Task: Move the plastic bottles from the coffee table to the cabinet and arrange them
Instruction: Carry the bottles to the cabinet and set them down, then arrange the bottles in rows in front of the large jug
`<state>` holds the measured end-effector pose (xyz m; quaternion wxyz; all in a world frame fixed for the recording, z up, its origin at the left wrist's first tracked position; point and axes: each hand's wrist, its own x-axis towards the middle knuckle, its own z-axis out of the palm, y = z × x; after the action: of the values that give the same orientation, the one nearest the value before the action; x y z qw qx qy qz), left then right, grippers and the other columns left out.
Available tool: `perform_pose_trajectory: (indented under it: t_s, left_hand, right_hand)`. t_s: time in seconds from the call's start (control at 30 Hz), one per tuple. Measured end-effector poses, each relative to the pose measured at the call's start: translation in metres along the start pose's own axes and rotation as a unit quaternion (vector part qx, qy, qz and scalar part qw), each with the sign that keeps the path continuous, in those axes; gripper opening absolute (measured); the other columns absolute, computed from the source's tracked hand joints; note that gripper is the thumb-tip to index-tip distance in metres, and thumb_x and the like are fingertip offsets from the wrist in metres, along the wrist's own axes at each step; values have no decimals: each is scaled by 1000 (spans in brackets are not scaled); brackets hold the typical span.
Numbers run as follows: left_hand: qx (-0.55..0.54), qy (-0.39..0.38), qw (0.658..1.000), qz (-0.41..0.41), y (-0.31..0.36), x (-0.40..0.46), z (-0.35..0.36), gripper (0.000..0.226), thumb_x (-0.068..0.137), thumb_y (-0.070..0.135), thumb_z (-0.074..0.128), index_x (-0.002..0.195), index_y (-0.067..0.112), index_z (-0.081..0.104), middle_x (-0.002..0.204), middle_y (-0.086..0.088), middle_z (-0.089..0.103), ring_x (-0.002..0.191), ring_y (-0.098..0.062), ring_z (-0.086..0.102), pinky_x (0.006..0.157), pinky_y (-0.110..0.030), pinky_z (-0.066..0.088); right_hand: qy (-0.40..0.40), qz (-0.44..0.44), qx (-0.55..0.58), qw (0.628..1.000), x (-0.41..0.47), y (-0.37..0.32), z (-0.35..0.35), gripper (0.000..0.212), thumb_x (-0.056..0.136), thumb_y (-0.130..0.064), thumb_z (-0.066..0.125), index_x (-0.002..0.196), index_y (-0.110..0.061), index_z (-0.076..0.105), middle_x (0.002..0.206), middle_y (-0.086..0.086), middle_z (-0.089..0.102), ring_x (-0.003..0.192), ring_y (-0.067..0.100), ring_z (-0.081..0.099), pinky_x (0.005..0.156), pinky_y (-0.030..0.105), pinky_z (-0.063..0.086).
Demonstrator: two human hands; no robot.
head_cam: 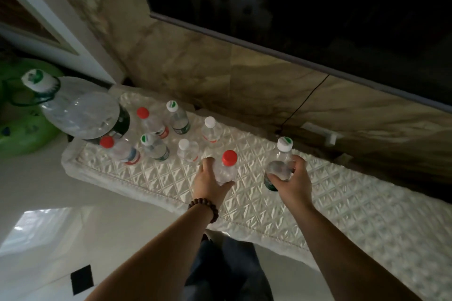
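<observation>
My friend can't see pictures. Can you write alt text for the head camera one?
Two hands each grip a small plastic bottle on a white quilted cabinet top: left hand a red-capped bottle, right hand a green-and-white-capped bottle. Six small bottles and a big jug stand at left.

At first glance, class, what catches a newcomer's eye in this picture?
Two hands at the middle: the left hand grips a red-capped bottle, the right hand a green-and-white-capped bottle, over the quilted white cabinet top. To the left stands a cluster of small bottles beside a large clear jug.
</observation>
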<state>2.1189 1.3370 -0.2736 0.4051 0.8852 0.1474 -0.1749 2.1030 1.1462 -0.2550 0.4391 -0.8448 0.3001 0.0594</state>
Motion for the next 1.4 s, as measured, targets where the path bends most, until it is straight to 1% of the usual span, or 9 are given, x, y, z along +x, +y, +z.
perform_pose_trajectory:
  t_s: [0.13,0.27,0.63,0.77,0.87,0.93,1.1,1.27,1.4]
  left_hand:
    - [-6,3,1000,8,-10,34,25,65,71,29,80,122,23,41,117,-3,57,95,-18,53,74,-29,40]
    - [3,3,1000,15,-23,66,53,66,72,31,79,123,26,38,113,-6,61,99,-27,59,73,-30,45]
    - [58,-21,998,14,-61,89,83,72,72,32,80,129,22,37,110,-6,65,98,-27,63,69,-27,41]
    - [78,-31,996,24,-60,88,79,85,68,40,82,135,20,33,133,-6,52,116,-26,55,85,-34,48]
    - [91,-32,995,23,-55,78,70,101,65,49,80,142,19,23,147,-4,35,131,-24,42,102,-39,43]
    - [95,-28,995,17,-49,68,61,108,66,56,76,147,23,14,153,-3,25,138,-23,32,109,-43,37]
    - [111,-10,993,42,-24,30,27,100,76,64,60,150,22,7,158,-1,15,144,-20,18,115,-43,27]
    - [124,50,988,77,0,-5,-22,88,84,57,55,151,19,10,158,-2,16,145,-20,14,117,-41,20]
    - [114,145,981,63,11,-28,-63,82,87,51,55,150,16,15,157,-4,20,145,-21,17,117,-42,21]
  right_hand:
    - [-2,-23,-13,1000,34,11,24,72,72,-16,80,133,-14,42,128,7,57,118,23,54,87,23,38]
    - [-17,-60,-40,997,65,30,49,75,68,-17,84,131,-12,44,127,7,59,120,21,54,91,20,37]
    - [-52,-81,-105,990,85,68,84,78,68,-23,83,132,-10,40,127,12,59,119,27,56,89,23,40]
    - [-60,-85,-109,989,83,66,78,93,64,-31,85,139,-11,34,137,12,52,129,28,48,99,30,40]
    - [-62,-94,-110,988,75,57,68,106,62,-39,84,146,-13,26,146,12,41,137,27,38,108,39,38]
    - [-63,-99,-109,987,68,48,59,107,62,-43,83,147,-15,23,149,10,37,138,27,35,108,45,39]
    - [-65,-142,-144,977,42,14,26,95,73,-66,61,147,-22,20,155,5,27,143,23,25,111,48,34]
    - [-75,-213,-184,957,14,-29,0,78,85,-66,40,149,-27,17,160,1,10,147,19,9,117,45,21]
    - [-88,-285,-194,935,-2,-61,-3,75,88,-65,35,149,-23,24,160,1,10,147,15,5,119,44,16]
